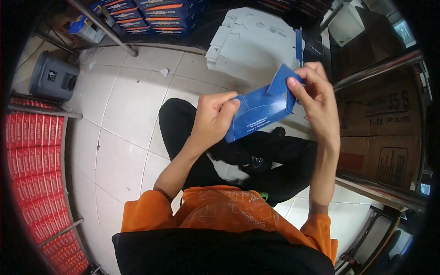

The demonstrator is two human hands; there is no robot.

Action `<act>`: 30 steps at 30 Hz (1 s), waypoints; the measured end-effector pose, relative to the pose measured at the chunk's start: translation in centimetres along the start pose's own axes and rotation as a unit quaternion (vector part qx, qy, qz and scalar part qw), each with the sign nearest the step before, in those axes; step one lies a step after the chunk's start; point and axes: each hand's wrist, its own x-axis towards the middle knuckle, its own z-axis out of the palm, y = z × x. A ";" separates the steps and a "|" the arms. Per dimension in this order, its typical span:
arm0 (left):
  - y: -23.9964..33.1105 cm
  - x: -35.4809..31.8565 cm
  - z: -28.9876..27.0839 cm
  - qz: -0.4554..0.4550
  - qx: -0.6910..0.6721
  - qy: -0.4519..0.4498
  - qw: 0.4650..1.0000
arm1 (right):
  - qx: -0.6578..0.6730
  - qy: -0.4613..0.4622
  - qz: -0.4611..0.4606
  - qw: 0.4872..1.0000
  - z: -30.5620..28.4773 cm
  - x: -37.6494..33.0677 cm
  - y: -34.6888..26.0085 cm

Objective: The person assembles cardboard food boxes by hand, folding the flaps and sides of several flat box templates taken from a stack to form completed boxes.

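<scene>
Between my two hands, above my lap, is a blue cardboard box (260, 111) with fine white lines and small print on its face. My left hand (214, 114) grips its left end, thumb on top and fingers curled behind. At the other end, my right hand (316, 94) pinches a raised blue flap (283, 79) between thumb and fingers; that flap stands up at an angle from the box. Just beyond the hands lies a stack of flat white die-cut cartons (252, 39) with notched edges. A narrow blue strip (299, 46) shows at the stack's right edge.
Red boxes (34, 156) fill a metal rack on the left. A grey bin (54, 75) stands behind it. Dark blue boxes with orange stripes (156, 16) are piled at the back. Large brown cartons (380, 137) sit on the right rack. White tiles (121, 146) cover the floor.
</scene>
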 end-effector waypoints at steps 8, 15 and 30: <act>4.1 2.1 -0.3 -0.001 -0.020 -0.120 0.993 | -0.129 -0.115 -0.196 0.965 -0.8 -2.4 -2.5; 0.7 0.7 3.2 0.189 -0.038 0.344 0.919 | 0.228 0.156 0.078 0.958 -6.9 -4.8 1.0; -2.1 -1.1 -1.7 -0.077 -0.592 -0.133 0.791 | -0.162 0.048 -0.252 0.953 1.6 -5.3 0.5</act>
